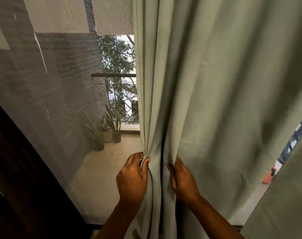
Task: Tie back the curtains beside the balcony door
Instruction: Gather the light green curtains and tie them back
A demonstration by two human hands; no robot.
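A pale green curtain [215,94] hangs in long folds over the right and middle of the view. My left hand [132,176] pinches the curtain's gathered left edge between thumb and fingers, low in the view. A little to the right, my right hand [183,181] grips a fold of the same curtain, its fingertips buried in the cloth. A second green panel [284,204] hangs at the lower right. No tie-back shows.
A mesh screen [48,87] covers the balcony door opening on the left, with a dark frame [17,178] at the lower left. Beyond it lie potted plants [105,131], a railing [115,75] and trees. An orange object [269,176] shows through the gap at right.
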